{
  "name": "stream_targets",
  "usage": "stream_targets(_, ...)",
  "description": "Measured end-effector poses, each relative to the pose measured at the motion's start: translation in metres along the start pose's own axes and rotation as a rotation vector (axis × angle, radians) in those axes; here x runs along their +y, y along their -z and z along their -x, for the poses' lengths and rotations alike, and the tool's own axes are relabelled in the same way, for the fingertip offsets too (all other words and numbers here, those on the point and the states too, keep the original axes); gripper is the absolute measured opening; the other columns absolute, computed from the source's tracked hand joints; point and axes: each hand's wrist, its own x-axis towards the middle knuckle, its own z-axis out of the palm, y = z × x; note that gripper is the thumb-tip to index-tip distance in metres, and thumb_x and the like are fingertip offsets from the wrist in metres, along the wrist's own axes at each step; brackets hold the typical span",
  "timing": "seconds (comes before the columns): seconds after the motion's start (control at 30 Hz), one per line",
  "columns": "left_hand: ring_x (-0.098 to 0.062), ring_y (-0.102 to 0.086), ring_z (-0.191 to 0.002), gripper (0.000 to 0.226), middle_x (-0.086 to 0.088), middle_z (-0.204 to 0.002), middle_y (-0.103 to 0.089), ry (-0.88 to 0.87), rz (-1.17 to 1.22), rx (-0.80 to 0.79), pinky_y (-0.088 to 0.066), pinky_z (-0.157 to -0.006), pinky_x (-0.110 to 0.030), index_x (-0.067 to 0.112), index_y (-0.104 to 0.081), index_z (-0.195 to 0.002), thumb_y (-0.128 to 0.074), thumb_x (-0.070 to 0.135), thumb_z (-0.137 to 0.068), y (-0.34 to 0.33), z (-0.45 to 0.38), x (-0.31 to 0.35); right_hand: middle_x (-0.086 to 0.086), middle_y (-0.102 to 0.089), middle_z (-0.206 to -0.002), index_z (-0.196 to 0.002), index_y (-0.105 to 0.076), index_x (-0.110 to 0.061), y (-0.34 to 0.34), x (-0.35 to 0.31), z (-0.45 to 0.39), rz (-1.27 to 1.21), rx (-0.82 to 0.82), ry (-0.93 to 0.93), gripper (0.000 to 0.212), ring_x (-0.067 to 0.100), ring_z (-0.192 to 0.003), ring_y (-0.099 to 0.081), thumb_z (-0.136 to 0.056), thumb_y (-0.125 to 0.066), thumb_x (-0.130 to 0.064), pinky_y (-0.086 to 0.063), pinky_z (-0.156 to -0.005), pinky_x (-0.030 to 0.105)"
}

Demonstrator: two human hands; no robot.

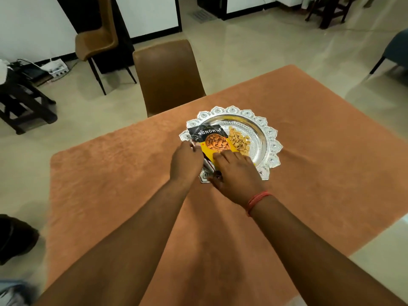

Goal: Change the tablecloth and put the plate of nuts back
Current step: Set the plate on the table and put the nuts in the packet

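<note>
The plate (pixel 268 138) is sitting on the orange tablecloth (pixel 309 173), a little beyond the middle of the table, at about twelve o'clock from the person. Inside it, the almond packet (pixel 212 140) is lying on the nine o'clock half, its long axis running from about eleven o'clock down to five o'clock, printed face up. A loose heap of nuts (pixel 239 142) is resting just beside it, toward three o'clock.

Both hands are meeting at the plate's near rim, at roughly six to seven o'clock. The left hand (pixel 186 161) is covering the packet's near left edge; its fingers are curled under, and whether they are pinching the packet or the rim is hidden. The right hand (pixel 237 173) is lying with fingers fairly straight across the packet's near end, thumb down by the rim.

The cloth is looking flat and spread, so the job seems close to done: the plate is probably being settled in place. Both hands are equally near, so either could be nudging it.

A brown chair (pixel 167 76) is standing at eleven o'clock beyond the table.
</note>
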Motion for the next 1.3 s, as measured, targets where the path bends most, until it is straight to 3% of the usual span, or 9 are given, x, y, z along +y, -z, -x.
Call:
stream_targets(0.2, -0.030, -0.053, -0.073, 0.025, -0.005, -0.068, -0.053, 0.078, 0.062, -0.115, -0.032, -0.054, -0.031, 0.009, -0.056, -0.074, -0.055, 0.026, -0.093, 0.007, -0.003, 0.016, 0.004, -0.060, -0.109, -0.115, -0.061, -0.019, 0.004, -0.012, -0.009, 0.007, 0.062, -0.028, 0.026, 0.030, -0.096, -0.058, -0.090, -0.055, -0.019, -0.044, -0.065, 0.035)
stream_targets(0.37, -0.025, -0.068, -0.091, 0.028, -0.009, -0.110, -0.067, 0.193, 0.524, -0.101, -0.059, -0.082, -0.044, 0.017, -0.062, -0.111, -0.063, 0.030, -0.086, 0.014, 0.002, 0.028, 0.003, -0.061, -0.104, -0.113, -0.062, -0.018, 0.022, -0.030, -0.011, -0.092, 0.232, -0.060, 0.023, 0.030, -0.081, -0.061, -0.090, -0.055, -0.015, -0.036, -0.051, 0.031)
stream_targets(0.47, -0.018, -0.069, -0.078, 0.030, -0.007, -0.100, -0.071, 0.240, 0.772, -0.138, -0.060, -0.064, -0.038, 0.021, -0.055, -0.117, -0.063, 0.020, -0.089, 0.024, 0.007, 0.030, 0.002, -0.062, -0.101, -0.108, -0.062, -0.019, 0.030, -0.048, -0.008, -0.099, 0.318, -0.051, 0.023, 0.028, -0.075, -0.061, -0.087, -0.056, -0.013, -0.032, -0.049, 0.029)
stream_targets(0.57, -0.022, -0.070, -0.087, 0.029, -0.005, -0.103, -0.070, 0.207, 0.833, -0.054, -0.062, -0.068, -0.040, 0.022, -0.058, -0.111, -0.058, 0.005, -0.088, 0.043, 0.010, 0.022, 0.002, -0.065, -0.094, -0.102, -0.066, -0.017, 0.035, -0.072, -0.005, -0.086, 0.391, 0.001, 0.023, 0.025, -0.075, -0.061, -0.083, -0.052, -0.015, -0.033, -0.051, 0.029)
stream_targets(0.67, -0.021, -0.069, -0.084, 0.031, -0.005, -0.097, -0.071, 0.174, 0.851, 0.072, -0.058, -0.068, -0.037, 0.022, -0.061, -0.104, -0.055, -0.002, -0.084, 0.064, 0.015, -0.003, 0.004, -0.065, -0.091, -0.101, -0.067, -0.015, 0.029, -0.100, -0.005, -0.085, 0.388, 0.112, 0.019, 0.026, -0.078, -0.060, -0.084, -0.057, -0.015, -0.040, -0.063, 0.035)
stream_targets(0.77, -0.021, -0.063, -0.073, 0.032, -0.006, -0.085, -0.067, 0.195, 0.854, 0.185, -0.048, -0.059, -0.032, 0.014, -0.062, -0.103, -0.055, -0.007, -0.080, 0.081, 0.024, -0.040, 0.008, -0.065, -0.111, -0.116, -0.063, -0.013, 0.012, -0.130, -0.001, -0.121, 0.253, 0.188, 0.026, 0.030, -0.098, -0.059, -0.092, -0.053, -0.016, -0.043, -0.087, 0.042)
stream_targets(0.9, -0.020, -0.060, -0.070, 0.032, -0.004, -0.078, -0.065, 0.303, 0.920, 0.263, -0.047, -0.062, -0.031, 0.019, -0.058, -0.086, -0.054, -0.012, -0.081, 0.095, 0.038, -0.094, 0.007, -0.057, -0.138, -0.133, -0.054, -0.012, -0.018, -0.174, 0.019, -0.165, 0.129, 0.214, 0.039, 0.027, -0.128, -0.050, -0.095, -0.052, -0.018, -0.032, -0.112, 0.043)
stream_targets(1.17, -0.024, -0.062, -0.070, 0.031, -0.010, -0.091, -0.068, 0.509, 0.909, 0.118, -0.046, -0.054, -0.027, 0.016, -0.060, -0.094, -0.051, -0.013, -0.088, 0.069, 0.052, -0.174, 0.007, -0.042, -0.152, -0.145, -0.043, -0.017, -0.071, -0.187, 0.068, -0.228, -0.049, 0.177, 0.054, 0.028, -0.142, -0.036, -0.091, -0.053, -0.018, -0.025, -0.119, 0.045)
stream_targets(1.3, -0.029, -0.064, -0.087, 0.036, -0.018, -0.107, -0.066, 0.552, 0.929, 0.054, -0.054, -0.073, -0.041, 0.002, -0.057, -0.119, -0.050, -0.017, -0.090, 0.037, 0.052, -0.189, 0.007, -0.022, -0.162, -0.152, -0.028, -0.020, -0.094, -0.162, 0.083, -0.184, -0.286, 0.060, 0.058, 0.028, -0.149, -0.017, -0.098, -0.047, -0.028, -0.015, -0.119, 0.047)
